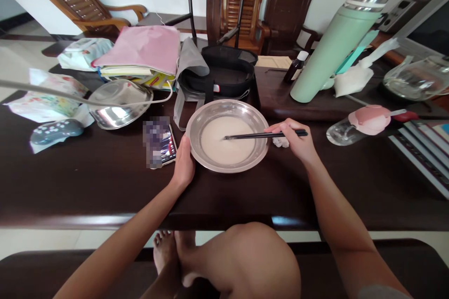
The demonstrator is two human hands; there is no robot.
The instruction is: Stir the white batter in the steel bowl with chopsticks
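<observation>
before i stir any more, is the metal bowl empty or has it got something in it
Not empty: the bowl holds a pale, milky liquid, with the chopsticks' tips in it.

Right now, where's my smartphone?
In the head view, the smartphone lies on the dark table, left of the steel bowl and just beyond the left hand at the bowl's rim.
</observation>
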